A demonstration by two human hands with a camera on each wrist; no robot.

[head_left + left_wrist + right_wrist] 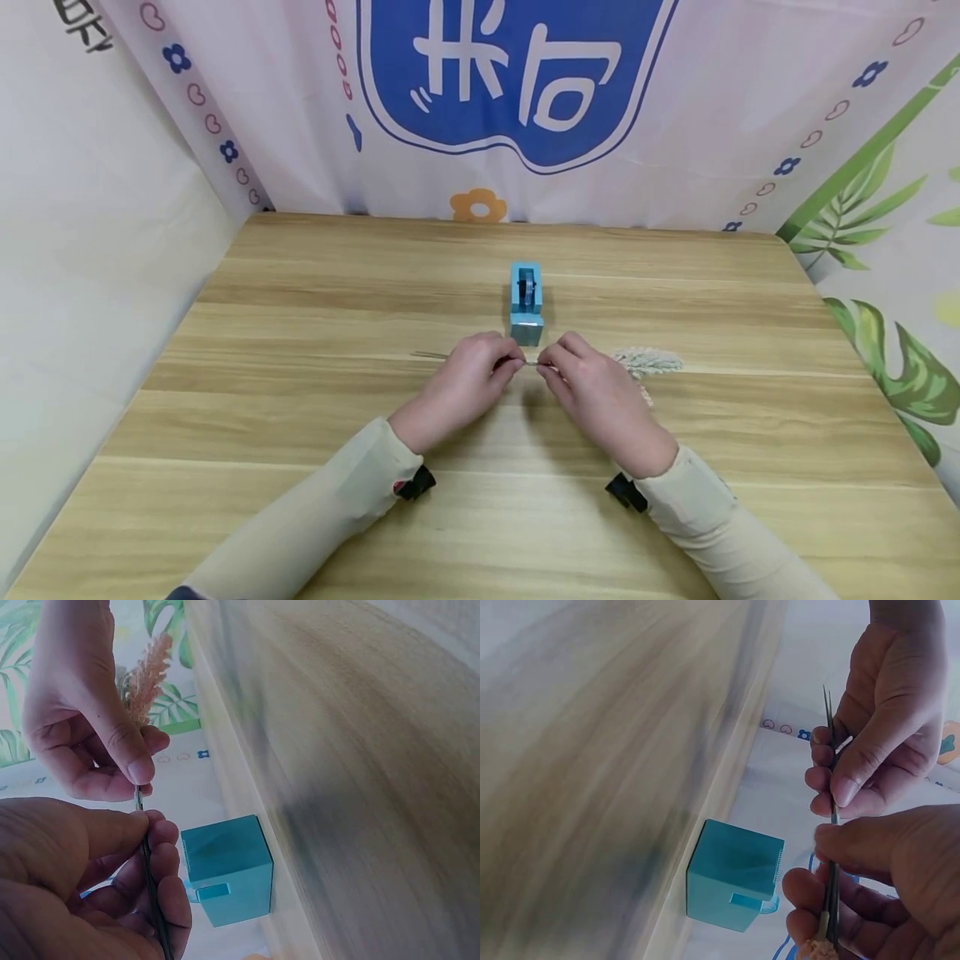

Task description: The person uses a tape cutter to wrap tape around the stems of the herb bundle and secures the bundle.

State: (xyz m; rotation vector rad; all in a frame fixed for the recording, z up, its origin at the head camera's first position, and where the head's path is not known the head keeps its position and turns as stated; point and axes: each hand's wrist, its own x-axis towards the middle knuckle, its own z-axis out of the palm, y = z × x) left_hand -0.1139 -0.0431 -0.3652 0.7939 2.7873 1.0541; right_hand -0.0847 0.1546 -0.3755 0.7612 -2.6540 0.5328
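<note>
My left hand [468, 375] and right hand [603, 404] pinch a thin bundle of dark flower stems [429, 355] between thumbs and fingers, the fingertips of both close together. The stems lie roughly level, their bare ends past my left hand. Beyond my right hand are a pale green plume [651, 361] and a pinkish plume [150, 679]. A short shiny band shows on the stems [835, 817] between the two thumbs; whether it is tape I cannot tell. Just behind the hands, a blue tape dispenser [527, 329] stands on the table, a roll inside it and its serrated edge toward me.
The wood-grain table [300, 400] reaches back to a printed curtain [300, 108] with a blue sign. Leaf-patterned cloth [892, 333] hangs on the right, a white cloth [90, 250] on the left. Both wrists carry small black cameras [416, 483].
</note>
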